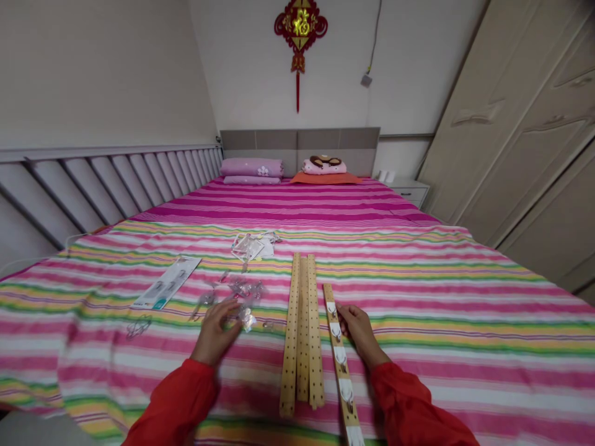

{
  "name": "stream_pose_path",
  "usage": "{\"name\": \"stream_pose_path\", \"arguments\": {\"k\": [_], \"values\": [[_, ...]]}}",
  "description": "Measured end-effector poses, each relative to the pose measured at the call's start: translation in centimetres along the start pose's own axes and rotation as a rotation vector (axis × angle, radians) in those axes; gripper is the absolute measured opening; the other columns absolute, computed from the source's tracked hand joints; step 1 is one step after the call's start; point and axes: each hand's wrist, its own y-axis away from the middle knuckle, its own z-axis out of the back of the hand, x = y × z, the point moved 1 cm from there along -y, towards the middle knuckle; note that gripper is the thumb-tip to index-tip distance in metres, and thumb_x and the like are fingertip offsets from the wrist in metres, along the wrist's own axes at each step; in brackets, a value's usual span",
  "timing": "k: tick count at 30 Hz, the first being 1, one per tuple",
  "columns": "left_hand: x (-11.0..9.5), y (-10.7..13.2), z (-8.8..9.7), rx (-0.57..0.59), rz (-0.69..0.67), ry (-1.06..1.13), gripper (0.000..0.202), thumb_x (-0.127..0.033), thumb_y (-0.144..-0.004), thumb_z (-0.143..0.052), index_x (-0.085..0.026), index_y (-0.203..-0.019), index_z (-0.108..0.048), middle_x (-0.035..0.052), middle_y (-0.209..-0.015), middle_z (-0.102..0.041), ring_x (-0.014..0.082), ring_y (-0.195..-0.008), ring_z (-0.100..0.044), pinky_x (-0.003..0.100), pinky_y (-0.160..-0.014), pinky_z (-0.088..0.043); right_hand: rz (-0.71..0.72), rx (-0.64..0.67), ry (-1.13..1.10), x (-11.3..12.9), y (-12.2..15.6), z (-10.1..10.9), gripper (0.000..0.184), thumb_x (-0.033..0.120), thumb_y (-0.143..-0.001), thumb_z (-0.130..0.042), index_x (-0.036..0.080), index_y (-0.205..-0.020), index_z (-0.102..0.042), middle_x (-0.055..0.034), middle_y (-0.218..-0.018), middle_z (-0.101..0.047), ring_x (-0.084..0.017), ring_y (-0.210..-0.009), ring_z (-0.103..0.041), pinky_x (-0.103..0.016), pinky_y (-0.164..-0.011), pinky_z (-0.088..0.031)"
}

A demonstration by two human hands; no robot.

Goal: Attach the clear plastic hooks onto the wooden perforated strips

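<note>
Three pale wooden strips with rows of holes lie side by side on the striped bedspread. A fourth strip, fitted with several white hooks, lies just to their right. My right hand rests against its upper part, fingers curled on its edge. My left hand reaches into a scatter of small clear plastic hooks, fingers bent over one shiny piece. Both sleeves are red.
A white packaging card lies at the left, torn clear wrappers further back. Pillows sit by the headboard. A slatted rail runs along the left, wardrobe doors on the right, a nightstand beyond.
</note>
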Motion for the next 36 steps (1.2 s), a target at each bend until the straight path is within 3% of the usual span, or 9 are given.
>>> {"name": "stream_pose_path", "arguments": {"k": [3,6,14,22,25,31,36], "values": [[-0.1,1.1,-1.0,0.15,-0.187,-0.125,0.046,-0.026,-0.06,-0.066,-0.026,-0.106,-0.067,0.0072,-0.121,-0.062,0.0277,-0.114,-0.052,0.043,-0.097,-0.039,0.002,-0.004,-0.002,0.1,0.1,0.0,0.04,0.053,-0.065,-0.068,0.02,-0.051,-0.049,0.0062,-0.031,-0.045,-0.008,-0.027,-0.036,-0.02,-0.031,-0.026],[0.2,1.2,-2.0,0.17,-0.232,-0.235,0.046,-0.025,-0.062,-0.066,-0.028,-0.108,-0.066,0.0073,-0.121,-0.061,0.0278,-0.114,-0.051,0.043,-0.096,-0.038,0.0,-0.008,0.009,0.0,0.1,0.0,0.04,0.053,-0.065,-0.067,0.02,-0.051,-0.049,0.006,-0.031,-0.045,-0.008,-0.028,-0.037,-0.02,-0.031,-0.026],[0.1,0.6,-2.3,0.093,-0.237,-0.317,0.034,-0.028,-0.073,-0.061,-0.025,-0.107,-0.064,0.0066,-0.109,-0.067,0.0264,-0.106,-0.057,0.042,-0.093,-0.038,-0.012,-0.014,-0.013,0.1,0.1,0.0,0.039,0.05,-0.066,-0.069,0.02,-0.051,-0.05,0.0059,-0.032,-0.046,-0.007,-0.028,-0.036,-0.019,-0.032,-0.026],[-0.3,2.0,-1.4,-0.046,-0.186,-0.076,0.021,-0.032,-0.079,-0.056,-0.02,-0.094,-0.064,0.0067,-0.094,-0.068,0.0205,-0.09,-0.062,0.033,-0.081,-0.048,0.0,0.0,-0.03,0.1,0.1,0.0,0.04,0.052,-0.066,-0.068,0.02,-0.051,-0.049,0.0062,-0.031,-0.045,-0.007,-0.028,-0.036,-0.019,-0.031,-0.024],[-1.1,3.0,-1.4,-0.085,-0.206,-0.093,0.019,-0.03,-0.08,-0.056,-0.02,-0.095,-0.064,0.0064,-0.095,-0.068,0.0205,-0.092,-0.061,0.034,-0.084,-0.048,0.008,0.001,-0.023,0.1,0.2,0.0,0.04,0.052,-0.066,-0.068,0.019,-0.052,-0.05,0.0059,-0.031,-0.045,-0.007,-0.028,-0.036,-0.019,-0.031,-0.025],[-3.0,3.3,-3.2,0.038,-0.398,-0.08,0.021,-0.021,-0.078,-0.057,-0.021,-0.098,-0.063,0.0059,-0.101,-0.068,0.0202,-0.098,-0.061,0.036,-0.087,-0.048,0.027,-0.001,-0.023,0.1,0.2,0.0,0.042,0.055,-0.063,-0.07,0.02,-0.051,-0.05,0.0055,-0.032,-0.046,-0.008,-0.028,-0.037,-0.02,-0.031,-0.026],[-3.6,2.3,-4.0,0.011,-0.353,-0.108,0.033,-0.023,-0.076,-0.059,-0.019,-0.109,-0.059,0.009,-0.109,-0.065,0.0227,-0.104,-0.058,0.04,-0.09,-0.046,0.0,0.004,-0.038,-0.1,0.0,0.0,0.041,0.053,-0.064,-0.069,0.019,-0.051,-0.05,0.0056,-0.032,-0.046,-0.007,-0.028,-0.037,-0.019,-0.031,-0.026]]}}
